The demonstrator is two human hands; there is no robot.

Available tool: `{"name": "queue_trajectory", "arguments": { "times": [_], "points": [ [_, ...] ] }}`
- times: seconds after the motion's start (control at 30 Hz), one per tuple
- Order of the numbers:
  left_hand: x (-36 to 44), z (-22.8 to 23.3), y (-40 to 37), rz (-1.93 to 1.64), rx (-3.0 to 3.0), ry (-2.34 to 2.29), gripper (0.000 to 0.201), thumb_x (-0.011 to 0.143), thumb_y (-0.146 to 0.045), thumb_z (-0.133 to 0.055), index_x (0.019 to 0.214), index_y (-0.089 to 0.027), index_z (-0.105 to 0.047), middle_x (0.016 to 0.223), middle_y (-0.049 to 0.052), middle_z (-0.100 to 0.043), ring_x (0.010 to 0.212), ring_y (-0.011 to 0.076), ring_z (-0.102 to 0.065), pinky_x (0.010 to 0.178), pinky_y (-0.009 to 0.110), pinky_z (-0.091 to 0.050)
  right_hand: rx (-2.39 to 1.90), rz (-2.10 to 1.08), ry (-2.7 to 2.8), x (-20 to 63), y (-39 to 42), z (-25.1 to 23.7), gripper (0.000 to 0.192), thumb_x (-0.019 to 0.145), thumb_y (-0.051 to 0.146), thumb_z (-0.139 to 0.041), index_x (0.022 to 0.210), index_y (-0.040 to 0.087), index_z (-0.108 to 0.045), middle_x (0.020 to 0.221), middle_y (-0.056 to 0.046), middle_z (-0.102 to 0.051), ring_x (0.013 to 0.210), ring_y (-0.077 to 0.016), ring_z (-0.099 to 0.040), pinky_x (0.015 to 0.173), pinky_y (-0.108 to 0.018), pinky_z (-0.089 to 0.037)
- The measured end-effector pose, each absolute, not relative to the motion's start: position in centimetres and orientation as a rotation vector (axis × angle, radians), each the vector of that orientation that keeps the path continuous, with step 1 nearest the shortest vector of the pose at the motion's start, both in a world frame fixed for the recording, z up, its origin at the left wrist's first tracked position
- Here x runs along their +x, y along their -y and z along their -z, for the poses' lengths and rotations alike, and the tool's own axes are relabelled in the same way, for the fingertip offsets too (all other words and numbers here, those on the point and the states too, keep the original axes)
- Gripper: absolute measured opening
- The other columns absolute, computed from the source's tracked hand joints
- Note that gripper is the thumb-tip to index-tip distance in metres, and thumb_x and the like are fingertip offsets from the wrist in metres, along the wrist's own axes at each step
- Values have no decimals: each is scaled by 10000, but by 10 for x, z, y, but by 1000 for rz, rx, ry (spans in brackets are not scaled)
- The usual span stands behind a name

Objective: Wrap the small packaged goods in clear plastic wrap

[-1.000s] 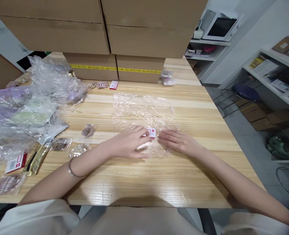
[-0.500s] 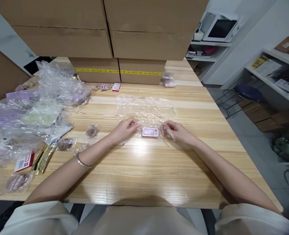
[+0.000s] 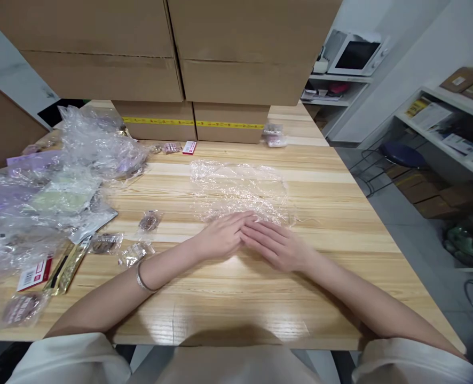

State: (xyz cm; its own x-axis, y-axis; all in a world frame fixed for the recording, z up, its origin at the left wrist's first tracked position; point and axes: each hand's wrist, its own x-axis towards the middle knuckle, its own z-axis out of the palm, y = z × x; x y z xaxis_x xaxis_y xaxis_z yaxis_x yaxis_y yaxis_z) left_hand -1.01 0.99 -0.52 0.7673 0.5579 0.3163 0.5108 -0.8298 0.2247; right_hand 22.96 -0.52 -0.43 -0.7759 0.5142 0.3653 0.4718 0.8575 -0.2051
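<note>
A sheet of clear bubble wrap [image 3: 240,186] lies flat on the wooden table [image 3: 220,304] in front of me. My left hand [image 3: 225,234] rests over its near edge, fingers stretched out and pointing right. From the other side my right hand [image 3: 274,244] meets it, fingers straight and lying flat, their tips touching the left hand's fingers. Both hands are open. The small white and red packet seen at the wrap's near edge earlier is hidden, apparently beneath the hands.
Crumpled clear plastic packaging [image 3: 96,144] heaps up on the left. Near it lie a gold sachet [image 3: 66,269], a red and white packet [image 3: 35,273] and a brown wrapped piece [image 3: 149,220]. Large cardboard boxes [image 3: 240,74] stand at the back; a small wrapped stack [image 3: 274,136] sits beside them.
Both hands have come together from the two sides of the packet and now lie flat over the wrap's near edge. The packet has gone out of sight.
</note>
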Motion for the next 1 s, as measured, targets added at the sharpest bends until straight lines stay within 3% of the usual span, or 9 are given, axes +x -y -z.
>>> {"name": "queue_trajectory", "arguments": {
  "times": [0.1,0.23,0.43,0.57,0.77,0.87,1.0],
  "points": [
    [-15,4,-12,-375,2721,-894,629,972,-455,-502,1468,-84,-389,1508,221,-443,1428,316,-388,1167,496,-340,-763,-303,2628,227,-5,9,790,966,387,-523,1605,160,-119,1576,-185,-363,1448,-317,-372,1142,-544,-402],
    [-33,2,-26,-299,2557,-932,726,956,-497,-532,1556,-187,-266,1598,171,-326,1460,291,-344,1162,469,-345,-892,-515,2626,242,-27,16,761,972,425,-536,1601,224,-157,1603,-158,-311,1454,-293,-365,1131,-528,-415],
    [-54,1,-38,-263,2470,-954,608,968,-329,-480,1540,-189,-329,1554,146,-419,1427,241,-412,1170,431,-342,-971,-447,2639,265,-42,22,628,986,391,-524,1560,244,-318,1542,-108,-438,1421,-271,-420,1185,-533,-345],
    [-62,-1,-40,-197,2542,-1038,595,909,-162,-431,1503,-185,-409,1522,117,-471,1410,213,-441,1188,436,-311,-1003,-383,2598,275,-44,22,479,1011,258,-443,1489,253,-457,1479,-77,-523,1392,-234,-463,1161,-494,-403],
    [-93,-1,-41,-250,2496,-1143,425,1018,-317,-374,1410,-282,-536,1471,49,-536,1424,187,-423,1228,521,-128,-1007,-485,2491,286,-45,21,384,1020,292,-428,1364,308,-598,1384,-21,-618,1362,-241,-504,1136,-511,-436],
    [-105,-3,-45,-328,2286,-1154,423,1022,-461,-378,1310,-281,-631,1420,32,-590,1397,205,-460,1227,487,-157,-1137,-589,2322,289,-46,22,368,1034,369,-380,1207,277,-691,1297,-37,-682,1254,-249,-606,1058,-475,-500],
    [-105,-5,-48,-554,1929,-1277,463,969,-577,-451,1032,-223,-744,1191,58,-728,1150,233,-635,1072,374,-405,-1316,-617,2107,287,-47,23,479,1031,472,-319,874,240,-707,964,-67,-764,931,-251,-707,899,-423,-539]
  ]
}}
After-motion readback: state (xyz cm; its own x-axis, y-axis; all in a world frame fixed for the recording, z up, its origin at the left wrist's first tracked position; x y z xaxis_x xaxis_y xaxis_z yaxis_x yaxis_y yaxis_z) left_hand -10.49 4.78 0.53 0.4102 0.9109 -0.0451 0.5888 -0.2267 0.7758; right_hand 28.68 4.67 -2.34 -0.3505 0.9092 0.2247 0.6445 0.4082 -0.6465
